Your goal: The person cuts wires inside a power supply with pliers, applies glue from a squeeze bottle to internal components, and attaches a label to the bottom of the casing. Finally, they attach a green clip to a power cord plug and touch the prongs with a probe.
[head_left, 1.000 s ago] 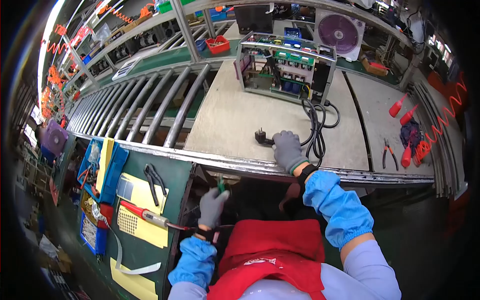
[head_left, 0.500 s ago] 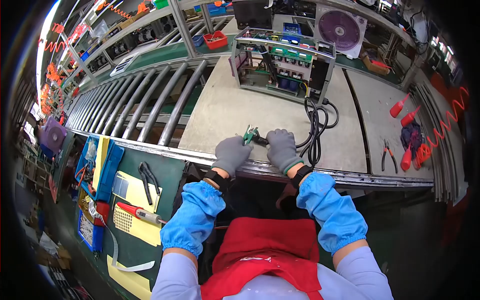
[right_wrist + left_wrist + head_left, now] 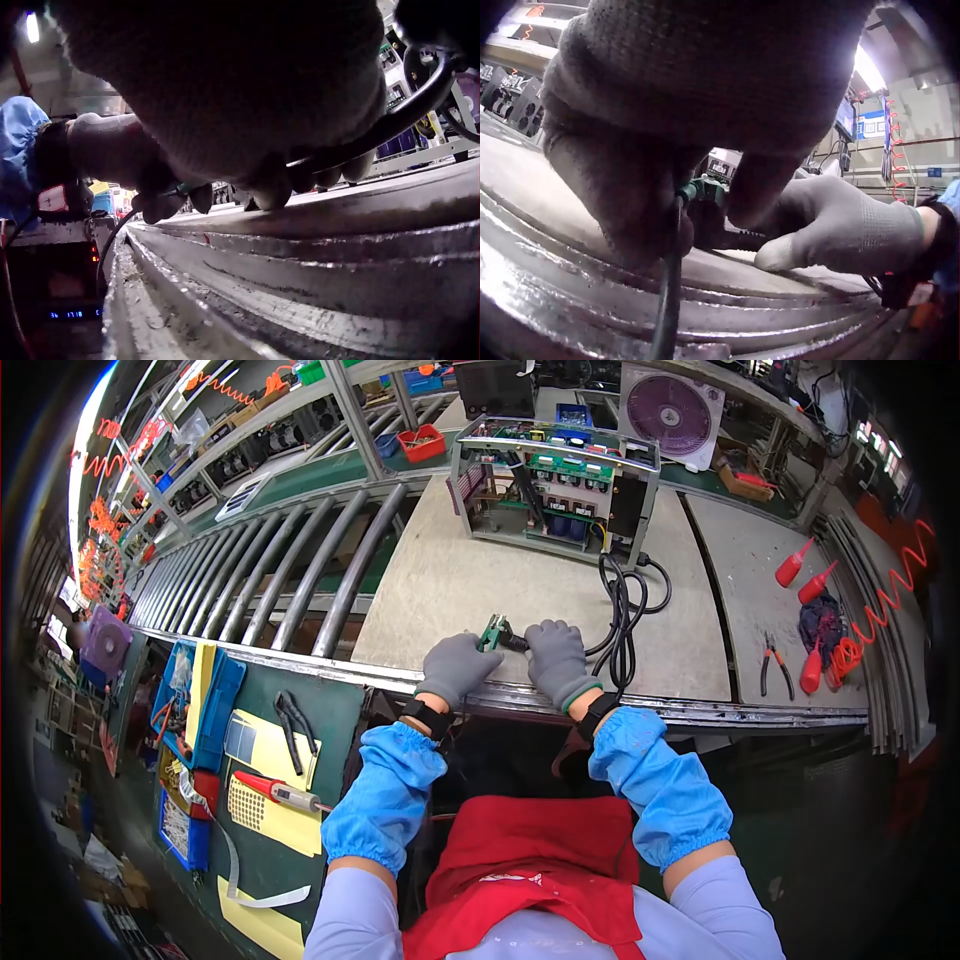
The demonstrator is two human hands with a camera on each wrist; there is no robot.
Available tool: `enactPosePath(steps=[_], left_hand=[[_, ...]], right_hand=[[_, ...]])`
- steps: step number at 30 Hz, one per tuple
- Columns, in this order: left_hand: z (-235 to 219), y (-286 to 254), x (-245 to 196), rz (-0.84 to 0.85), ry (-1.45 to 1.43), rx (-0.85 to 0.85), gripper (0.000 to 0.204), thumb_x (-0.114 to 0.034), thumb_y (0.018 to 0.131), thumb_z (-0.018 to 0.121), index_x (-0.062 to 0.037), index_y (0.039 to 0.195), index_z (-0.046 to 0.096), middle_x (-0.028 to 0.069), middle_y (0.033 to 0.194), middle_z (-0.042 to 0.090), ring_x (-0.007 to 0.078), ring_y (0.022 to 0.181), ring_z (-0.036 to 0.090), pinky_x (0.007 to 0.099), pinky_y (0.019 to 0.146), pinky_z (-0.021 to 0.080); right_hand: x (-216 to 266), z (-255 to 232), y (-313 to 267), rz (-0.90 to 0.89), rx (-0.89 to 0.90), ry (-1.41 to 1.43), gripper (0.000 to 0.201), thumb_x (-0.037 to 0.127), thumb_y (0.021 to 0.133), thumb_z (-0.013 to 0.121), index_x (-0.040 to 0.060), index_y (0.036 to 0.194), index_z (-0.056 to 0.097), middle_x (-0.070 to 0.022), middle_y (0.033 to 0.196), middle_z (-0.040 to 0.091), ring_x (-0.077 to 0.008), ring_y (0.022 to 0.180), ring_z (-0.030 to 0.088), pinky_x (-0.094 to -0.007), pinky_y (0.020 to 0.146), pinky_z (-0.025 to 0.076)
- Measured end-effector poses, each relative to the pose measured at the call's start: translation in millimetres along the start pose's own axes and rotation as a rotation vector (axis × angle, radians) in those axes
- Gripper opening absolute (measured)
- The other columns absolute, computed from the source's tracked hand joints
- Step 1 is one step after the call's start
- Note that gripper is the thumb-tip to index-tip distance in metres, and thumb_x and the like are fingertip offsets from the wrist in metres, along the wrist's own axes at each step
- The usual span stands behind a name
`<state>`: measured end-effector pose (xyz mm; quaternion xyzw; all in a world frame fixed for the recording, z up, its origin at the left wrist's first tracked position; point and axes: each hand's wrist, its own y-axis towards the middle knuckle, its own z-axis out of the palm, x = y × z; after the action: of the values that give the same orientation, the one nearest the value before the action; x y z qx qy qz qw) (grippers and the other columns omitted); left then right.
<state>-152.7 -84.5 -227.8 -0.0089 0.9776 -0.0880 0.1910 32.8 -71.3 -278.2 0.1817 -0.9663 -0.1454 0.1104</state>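
Observation:
In the head view my gloved left hand (image 3: 458, 668) grips a green clip (image 3: 492, 632) against a black power plug (image 3: 514, 641) over the bench's front edge. My gloved right hand (image 3: 558, 662) holds the plug's cable end from the other side. The black cable (image 3: 622, 622) loops back to an open-sided metal unit (image 3: 555, 490) with circuit boards. In the left wrist view the green clip (image 3: 699, 189) shows between the left fingers, a dark lead running down from it. The plug's contact with the clip is partly hidden.
Metal rollers (image 3: 320, 575) lie to the left. Pliers (image 3: 773, 665) and red bottles (image 3: 812, 665) are at the right. A green side table (image 3: 300, 880) holds a blue bin (image 3: 222, 705), black cutters (image 3: 290, 730) and a red-handled tool (image 3: 275, 788).
From below the bench edge, my left hand has risen with the green clip to the plug. The right hand has shifted slightly left, keeping hold of the plug's cable end.

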Motion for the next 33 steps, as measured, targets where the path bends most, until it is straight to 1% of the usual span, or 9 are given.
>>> enactPosePath(steps=[4,8,12,13,17,24,29,32,33], left_hand=[[7,-6,2,0.008,-0.059,-0.073,0.052,-0.056,0.08,0.065,-0.0045,0.088,0.071,0.0197,0.089,0.07,0.0384,0.09,0.068,0.0481,0.079,0.052],[12,-13,8,0.009,-0.104,-0.114,0.053,-0.056,0.08,0.067,-0.0043,0.091,0.068,0.0209,0.087,0.069,0.0398,0.088,0.068,0.0489,0.077,0.052],[21,-21,12,0.038,-0.118,-0.204,0.052,-0.055,0.079,0.069,-0.0046,0.094,0.067,0.0214,0.085,0.068,0.0405,0.088,0.068,0.049,0.078,0.052],[22,-22,13,0.041,-0.114,-0.198,0.051,-0.052,0.079,0.071,-0.0049,0.098,0.066,0.0211,0.091,0.068,0.04,0.091,0.067,0.0488,0.08,0.052],[23,-35,12,0.027,-0.123,-0.229,0.049,-0.047,0.078,0.074,-0.0058,0.104,0.066,0.019,0.105,0.068,0.0387,0.098,0.067,0.0479,0.085,0.053],[27,-62,20,0.042,-0.037,-0.323,0.049,-0.042,0.077,0.079,-0.0068,0.107,0.065,0.0169,0.104,0.067,0.0372,0.1,0.066,0.0465,0.086,0.053],[26,-96,39,0.065,-0.02,-0.457,0.044,-0.041,0.083,0.073,-0.0067,0.11,0.066,0.0171,0.104,0.067,0.0369,0.099,0.066,0.0464,0.087,0.053],[-24,-122,80,-0.069,-0.007,-0.587,0.042,-0.04,0.083,0.072,-0.0064,0.108,0.068,0.0181,0.102,0.069,0.0372,0.095,0.067,0.0476,0.086,0.053],[-40,-124,103,-0.144,0.063,-0.703,0.038,-0.039,0.082,0.071,-0.0071,0.102,0.07,0.0182,0.096,0.07,0.0373,0.091,0.068,0.0473,0.083,0.054]], right_hand=[[0,-4,-4,0.003,0.038,0.03,0.025,0.02,0.079,0.069,0.0115,0.102,0.066,-0.0104,0.101,0.066,-0.0303,0.102,0.063,-0.0434,0.087,0.047],[-4,-24,-10,-0.008,0.097,0.005,0.031,0.023,0.078,0.069,0.0117,0.107,0.066,-0.0118,0.106,0.065,-0.0307,0.107,0.061,-0.0435,0.089,0.047],[-4,-64,-12,0.049,0.265,0.031,0.032,0.027,0.081,0.068,0.0107,0.109,0.067,-0.0136,0.113,0.065,-0.0325,0.111,0.06,-0.0481,0.093,0.047],[-1,-75,-14,0.045,0.289,0.038,0.033,0.029,0.082,0.067,0.0092,0.108,0.067,-0.0149,0.113,0.065,-0.0339,0.111,0.06,-0.0486,0.093,0.047],[3,-76,-29,-0.025,0.277,0.064,0.038,0.031,0.084,0.068,0.007,0.113,0.067,-0.0168,0.107,0.066,-0.0366,0.105,0.061,-0.0469,0.091,0.049],[14,-45,-51,-0.083,0.145,0.147,0.033,0.028,0.082,0.066,0.0076,0.108,0.067,-0.0145,0.108,0.065,-0.0342,0.105,0.061,-0.0474,0.092,0.048],[19,-36,-60,-0.129,0.113,0.186,0.028,0.029,0.083,0.066,0.0076,0.1,0.064,-0.0161,0.104,0.064,-0.0366,0.104,0.06,-0.0487,0.091,0.047],[13,-32,-74,-0.153,0.051,0.245,0.029,0.024,0.082,0.068,0.0077,0.106,0.065,-0.0155,0.103,0.064,-0.0369,0.102,0.059,-0.0483,0.089,0.047],[18,-36,-80,-0.157,0.036,0.287,0.029,0.022,0.082,0.068,0.0072,0.107,0.065,-0.0153,0.103,0.064,-0.0367,0.102,0.059,-0.0479,0.089,0.047]])
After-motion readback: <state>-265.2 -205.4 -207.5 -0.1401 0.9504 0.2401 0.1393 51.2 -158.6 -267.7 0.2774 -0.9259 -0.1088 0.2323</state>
